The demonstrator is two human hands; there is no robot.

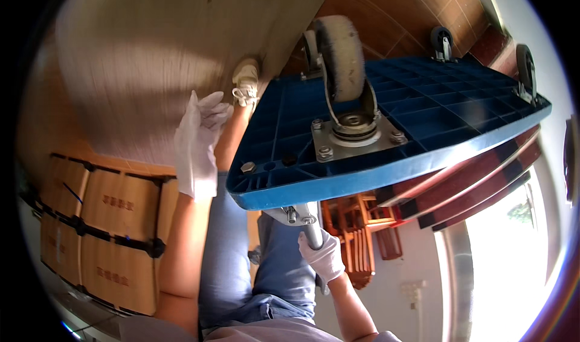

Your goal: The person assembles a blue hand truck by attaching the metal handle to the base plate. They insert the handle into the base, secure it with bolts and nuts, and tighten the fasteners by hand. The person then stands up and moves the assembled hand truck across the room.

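A blue platform trolley is tipped up in front of me, its ribbed underside showing. Bolted near its closest corner is a large caster on a metal plate; more casters show along the far side. My right hand, in a white glove, is wrapped round the trolley's grey metal handle tube below the blue edge. To the left of the trolley, my left hand, also white-gloved, is raised with fingers stretched out and nothing in it. It looks apart from the trolley.
Several cardboard boxes with black strapping stand at the left. A large wooden-grained panel spans the upper left. Wooden chairs stand beyond the handle, near dark red steps and a bright doorway. My shoe is beside the trolley.
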